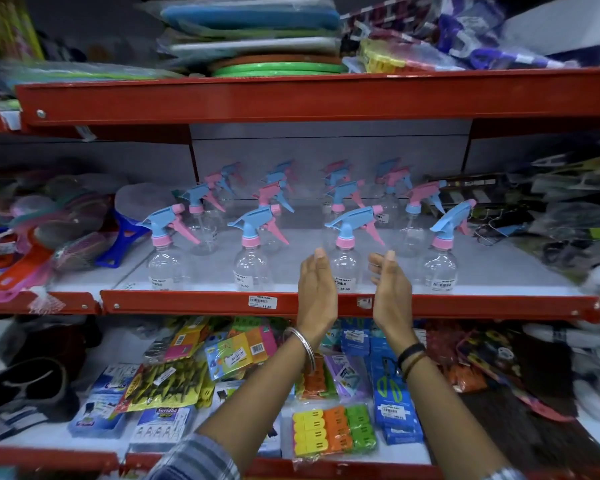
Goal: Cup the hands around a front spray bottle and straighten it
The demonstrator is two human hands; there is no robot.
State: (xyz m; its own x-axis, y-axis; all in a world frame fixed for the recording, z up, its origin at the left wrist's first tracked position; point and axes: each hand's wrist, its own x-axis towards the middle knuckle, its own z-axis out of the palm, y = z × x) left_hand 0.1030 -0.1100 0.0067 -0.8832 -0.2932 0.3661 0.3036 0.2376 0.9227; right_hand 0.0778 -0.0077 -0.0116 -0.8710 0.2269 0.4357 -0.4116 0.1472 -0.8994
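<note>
In the head view, both hands are raised to either side of one clear spray bottle [345, 268] at the front edge of the middle shelf [194, 301]. The left hand [316, 285] is held flat, fingers straight and together, just beside the bottle's left flank. The right hand [392, 289] is opened on the other side, fingers slightly bent; contact cannot be told. The bottle is judged not yet grasped, so lifting or straightening is left. It is seen upright, transparent, with a pink collar, blue trigger head and white price label, in line with neighbouring spray bottles [252, 265].
</note>
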